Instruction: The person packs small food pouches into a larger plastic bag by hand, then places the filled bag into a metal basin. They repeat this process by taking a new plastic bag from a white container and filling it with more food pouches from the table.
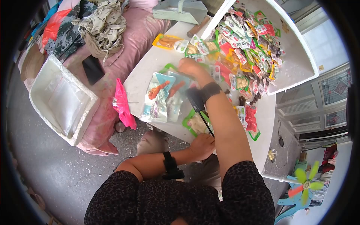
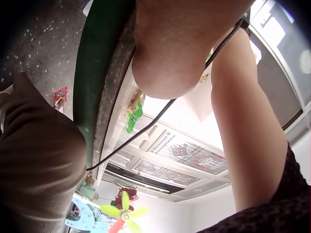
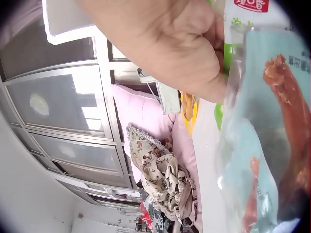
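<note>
My right hand (image 1: 192,68) is over the far part of the white table, blurred in the head view. Its curled fingers grip a green-and-white snack packet (image 3: 233,53), mostly hidden behind other packets in the right wrist view. Just nearer lie two pale blue packets (image 1: 156,98) with a reddish-brown meat picture, side by side. My left hand (image 1: 202,145) rests at the near table edge, right by a green-edged packet (image 1: 197,123) of pale food. The left fingers are mostly hidden, and I cannot tell whether they hold that packet.
A white foam box (image 1: 300,71) at the right back spills many small packets over the table (image 1: 138,84). An orange-edged packet (image 1: 168,42) lies at the far edge. Left are a pink bag (image 1: 123,107), a second foam box (image 1: 80,108) and a pink-covered bed (image 1: 137,22) with clothes.
</note>
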### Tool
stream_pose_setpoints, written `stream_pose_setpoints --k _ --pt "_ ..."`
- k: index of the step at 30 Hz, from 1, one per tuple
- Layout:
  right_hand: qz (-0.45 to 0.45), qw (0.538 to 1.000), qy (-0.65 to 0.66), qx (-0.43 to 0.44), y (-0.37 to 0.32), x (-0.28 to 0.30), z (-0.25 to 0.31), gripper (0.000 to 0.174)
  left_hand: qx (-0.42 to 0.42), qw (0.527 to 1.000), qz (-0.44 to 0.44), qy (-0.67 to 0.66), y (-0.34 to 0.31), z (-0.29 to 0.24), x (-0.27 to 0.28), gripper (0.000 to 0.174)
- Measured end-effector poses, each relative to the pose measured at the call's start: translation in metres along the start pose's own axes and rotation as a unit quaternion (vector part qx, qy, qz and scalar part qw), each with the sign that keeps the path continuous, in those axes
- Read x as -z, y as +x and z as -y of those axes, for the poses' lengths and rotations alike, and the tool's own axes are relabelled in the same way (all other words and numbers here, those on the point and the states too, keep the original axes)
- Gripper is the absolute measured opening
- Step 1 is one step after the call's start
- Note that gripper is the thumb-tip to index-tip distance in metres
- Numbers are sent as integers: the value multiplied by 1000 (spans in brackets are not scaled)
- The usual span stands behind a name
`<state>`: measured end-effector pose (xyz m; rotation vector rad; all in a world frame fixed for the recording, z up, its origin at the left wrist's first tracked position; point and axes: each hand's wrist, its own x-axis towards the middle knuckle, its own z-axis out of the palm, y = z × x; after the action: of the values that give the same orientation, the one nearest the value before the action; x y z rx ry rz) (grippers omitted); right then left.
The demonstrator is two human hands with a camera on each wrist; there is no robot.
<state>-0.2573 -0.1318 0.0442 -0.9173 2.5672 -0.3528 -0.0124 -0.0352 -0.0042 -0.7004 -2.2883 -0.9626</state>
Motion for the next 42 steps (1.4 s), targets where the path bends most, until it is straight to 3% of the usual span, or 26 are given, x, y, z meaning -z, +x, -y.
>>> stream_pose_setpoints --k 2,5,11,14,17,23,26,29,32,33,37,40,42 --pt "-13 999 32 -30 -4 2 -4 24 3 1000 -1 -2 1 -1 1 10" --pt "-105 987 99 -76 -19 4 -17 22 15 1000 -7 -22 -1 0 -3 17" --pt "-50 991 -79 90 -32 1 -44 27 11 1000 -16 -6 0 -1 -2 8" --pt "40 995 -75 59 -47 8 -41 28 8 1000 -20 -8 0 -1 -1 9" --pt "0 992 -17 128 -66 -1 -46 30 13 1000 -13 -4 0 -1 -1 9" --pt "50 998 15 -23 -84 6 -10 37 6 999 -34 -10 0 0 -3 9" --pt "-44 993 109 14 -79 4 -32 35 13 999 -28 -21 -1 0 -4 9" --pt "-142 977 152 -35 -79 24 -50 30 12 1000 -26 -13 0 -1 -2 9" --pt "-261 962 70 -42 -81 44 -72 30 12 999 -31 -11 1 -1 -2 9" --pt "-204 963 153 -89 -79 47 -81 31 12 999 -33 -12 1 -1 -2 9" --pt "-183 939 280 -82 -71 24 -105 32 12 999 -37 -7 0 -1 -4 9" --pt "-136 947 284 -70 -64 18 -105 24 13 1000 -23 5 -2 -2 -4 9" --pt "-189 930 309 -68 -65 15 -101 22 9 1000 -23 14 0 -1 -3 9"
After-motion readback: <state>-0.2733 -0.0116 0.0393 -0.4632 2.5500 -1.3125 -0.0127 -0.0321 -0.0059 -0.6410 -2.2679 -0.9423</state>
